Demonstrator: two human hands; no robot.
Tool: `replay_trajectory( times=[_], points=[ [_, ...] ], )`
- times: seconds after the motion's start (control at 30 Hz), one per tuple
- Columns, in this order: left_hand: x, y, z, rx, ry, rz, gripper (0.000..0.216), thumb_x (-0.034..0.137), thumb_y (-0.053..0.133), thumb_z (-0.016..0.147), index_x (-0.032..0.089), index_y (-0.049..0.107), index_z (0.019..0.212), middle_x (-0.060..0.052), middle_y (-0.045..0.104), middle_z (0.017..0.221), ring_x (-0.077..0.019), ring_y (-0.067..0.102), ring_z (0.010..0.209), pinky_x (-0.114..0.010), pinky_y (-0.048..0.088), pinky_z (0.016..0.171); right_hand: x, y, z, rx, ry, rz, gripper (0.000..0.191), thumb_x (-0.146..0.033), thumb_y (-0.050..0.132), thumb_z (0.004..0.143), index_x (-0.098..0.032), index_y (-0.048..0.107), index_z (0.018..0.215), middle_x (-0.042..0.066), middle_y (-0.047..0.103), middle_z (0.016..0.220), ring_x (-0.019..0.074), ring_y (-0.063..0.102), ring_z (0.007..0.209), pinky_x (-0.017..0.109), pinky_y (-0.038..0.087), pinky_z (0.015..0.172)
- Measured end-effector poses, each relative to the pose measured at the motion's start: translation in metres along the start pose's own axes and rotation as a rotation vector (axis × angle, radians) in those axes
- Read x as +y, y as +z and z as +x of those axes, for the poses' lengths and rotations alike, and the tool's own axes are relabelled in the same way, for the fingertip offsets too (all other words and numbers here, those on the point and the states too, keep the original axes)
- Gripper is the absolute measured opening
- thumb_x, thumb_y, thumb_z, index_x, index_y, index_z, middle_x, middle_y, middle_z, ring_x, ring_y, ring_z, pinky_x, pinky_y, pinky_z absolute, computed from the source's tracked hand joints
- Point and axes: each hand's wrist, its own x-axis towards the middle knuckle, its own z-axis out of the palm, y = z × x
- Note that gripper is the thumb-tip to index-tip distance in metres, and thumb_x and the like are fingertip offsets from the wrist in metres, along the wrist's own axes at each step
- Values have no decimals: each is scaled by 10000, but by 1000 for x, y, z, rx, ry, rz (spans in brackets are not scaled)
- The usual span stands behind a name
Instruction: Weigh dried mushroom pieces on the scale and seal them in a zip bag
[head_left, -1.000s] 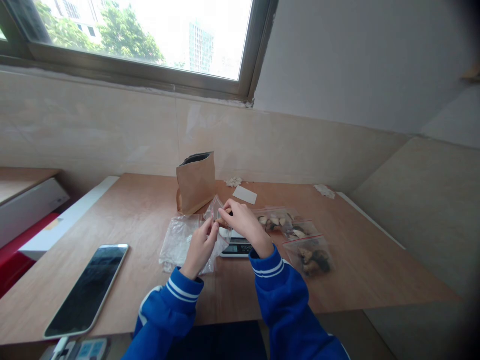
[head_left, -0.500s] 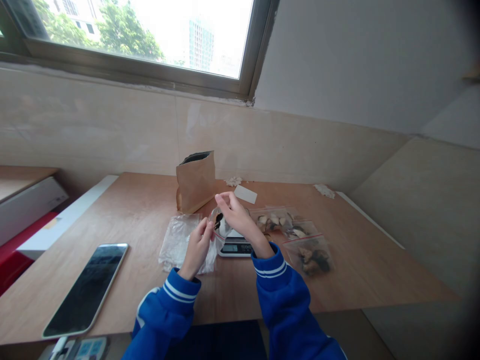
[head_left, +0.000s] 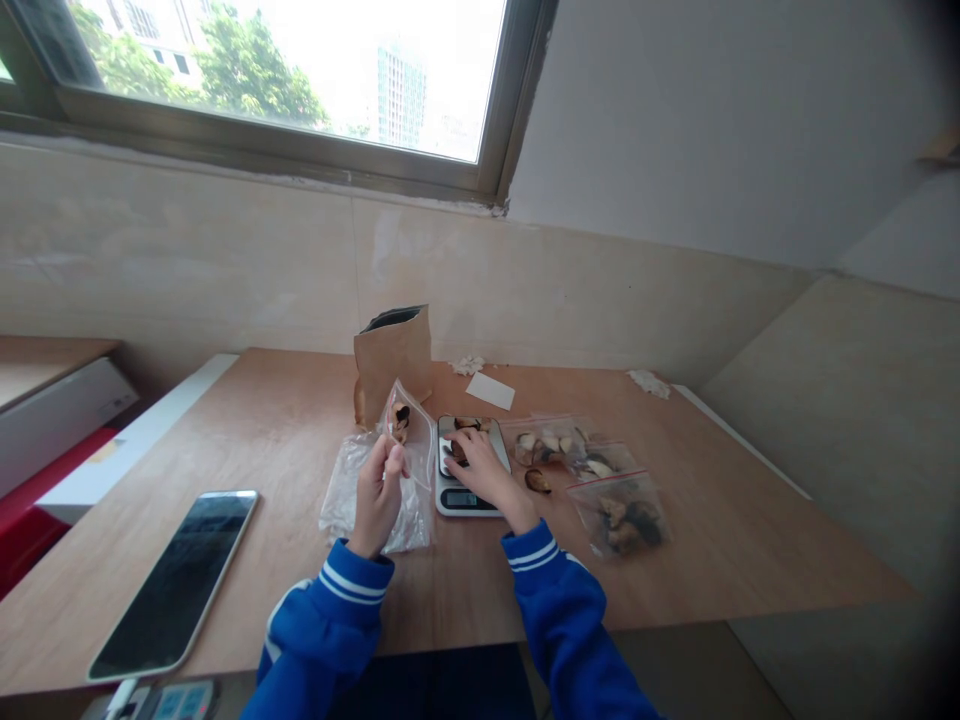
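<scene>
My left hand (head_left: 377, 492) holds up a small clear zip bag (head_left: 409, 432) with a few dark dried pieces in it. My right hand (head_left: 478, 468) reaches over a small white digital scale (head_left: 459, 499), its fingers on the dried pieces lying on the platform (head_left: 471, 424); whether it grips one I cannot tell. One loose piece (head_left: 538, 482) lies on the table just right of the scale. Under my left hand lies a heap of empty clear bags (head_left: 352, 486). An open brown paper bag (head_left: 393, 358) stands behind them.
Three filled zip bags (head_left: 592, 470) lie right of the scale. A phone (head_left: 176, 577) rests face up near the front left edge of the wooden table (head_left: 750, 540). A white card (head_left: 490, 390) and paper scraps (head_left: 649, 380) lie near the wall.
My hands have parted: the left one keeps the zip bag and has tilted it upright, while the right has dropped from the bag's mouth to the pieces on the scale.
</scene>
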Motion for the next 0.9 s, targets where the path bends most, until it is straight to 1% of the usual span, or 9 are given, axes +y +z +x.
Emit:
replay_trajectory(
  times=[0.13, 0.23, 0.37, 0.5, 0.57, 0.67, 0.77, 0.83, 0.9],
  points=[
    [0, 0, -2, 9, 16, -19, 386, 452, 388, 956, 221, 407, 648, 16, 426, 628, -143, 423, 616, -264, 376, 607, 4, 8, -8, 38, 41, 0, 337, -156, 554, 855, -175, 600, 1188, 117, 601, 1147, 263, 517, 1119, 392, 423, 986],
    [-1, 1, -3, 13, 8, -35, 380, 445, 398, 953, 220, 398, 646, 19, 419, 621, -139, 413, 606, -261, 369, 596, 2, 0, -4, 92, 91, 147, 342, -150, 578, 812, -164, 593, 1154, 105, 637, 1142, 243, 560, 1094, 399, 436, 987],
    [-4, 2, -3, 6, -29, -22, 378, 462, 413, 939, 222, 385, 648, 24, 383, 617, -140, 384, 589, -260, 348, 563, -14, -20, 4, 198, 168, 592, 277, -347, 582, 847, -193, 586, 1077, 83, 674, 1094, 210, 633, 1020, 357, 525, 874],
    [-8, 4, -4, -20, -63, 10, 368, 482, 417, 937, 223, 404, 675, 21, 376, 646, -149, 385, 609, -266, 369, 583, -50, -44, 10, 259, 173, 936, 414, -561, 485, 891, -191, 599, 1035, 105, 663, 1106, 230, 632, 1052, 304, 574, 708],
    [-10, 5, -4, -17, -33, 42, 367, 488, 422, 939, 219, 446, 691, 4, 410, 706, -164, 439, 684, -282, 422, 670, -68, -52, 11, 241, 149, 943, 450, -613, 500, 874, -193, 607, 997, 101, 667, 1083, 231, 635, 1039, 289, 578, 672],
    [-12, 7, -2, 46, 36, 109, 369, 509, 455, 925, 205, 545, 737, -51, 481, 912, -212, 508, 934, -346, 444, 901, -86, -57, 10, 160, 121, 816, 484, -658, 507, 865, -198, 611, 976, 87, 690, 1013, 212, 665, 930, 268, 559, 618],
    [-12, 6, -1, 64, 35, 90, 350, 501, 453, 934, 199, 611, 854, -83, 499, 1076, -233, 508, 1086, -379, 420, 1000, -86, -58, 11, 89, 109, 734, 533, -666, 376, 927, -202, 626, 1009, 77, 711, 967, 187, 685, 779, 281, 539, 615],
    [-12, 4, 0, 65, 13, 67, 354, 496, 442, 944, 197, 630, 923, -88, 525, 1103, -231, 523, 1109, -379, 420, 1013, -73, -55, 15, 158, 124, 676, 556, -634, 291, 965, -203, 641, 997, 81, 715, 963, 191, 686, 778, 305, 540, 674],
    [-11, 2, 0, 77, -13, 55, 373, 502, 441, 945, 191, 645, 958, -93, 563, 1120, -232, 533, 1132, -377, 415, 1029, -50, -49, 22, 326, 133, 524, 504, -540, 285, 997, -200, 655, 976, 91, 706, 1010, 206, 671, 912, 338, 525, 824]
  ],
)
